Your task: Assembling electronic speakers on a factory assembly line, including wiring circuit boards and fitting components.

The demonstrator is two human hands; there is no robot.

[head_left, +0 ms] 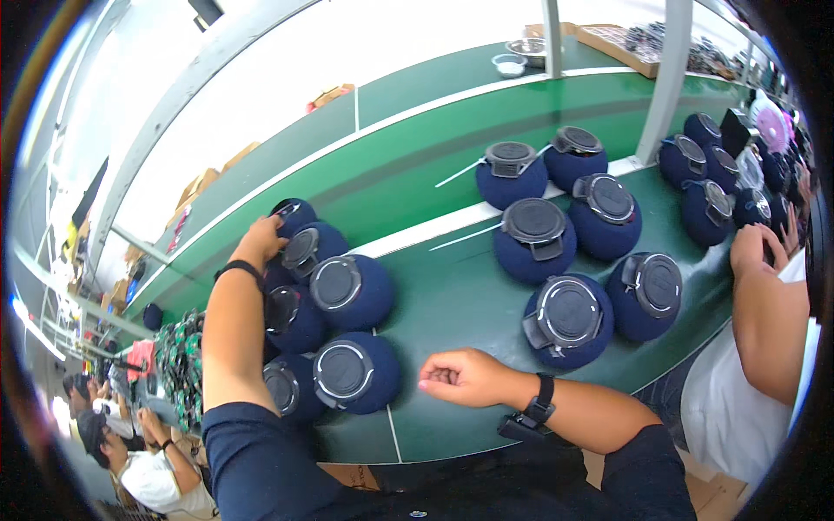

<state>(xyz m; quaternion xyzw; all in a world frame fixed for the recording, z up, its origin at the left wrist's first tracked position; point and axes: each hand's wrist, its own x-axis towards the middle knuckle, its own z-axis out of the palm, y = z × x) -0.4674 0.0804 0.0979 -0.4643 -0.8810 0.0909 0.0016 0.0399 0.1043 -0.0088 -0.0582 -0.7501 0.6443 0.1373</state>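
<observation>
My left hand (263, 238) reaches to the far end of the left cluster, its fingers curled over the edge of a navy round speaker (300, 210). That speaker is partly hidden by the hand. Nearer to me in this cluster are several more fabric-covered balls with black disc tops, among them a front speaker (369, 392) and a middle speaker (372, 300). My right hand (465, 378) hovers over the green bench between the two clusters, fingers curled in, with nothing visible in them. To its right stands another speaker (569, 347) with a black strap on its top.
More speakers (599, 230) stand at centre right, two trailing white ties. A co-worker's hand (754, 250) works at the far right beside further speakers. A grey post (665, 87) rises at the bench's back edge. Green circuit boards (180, 373) lie at left; a shelf (417, 100) runs behind.
</observation>
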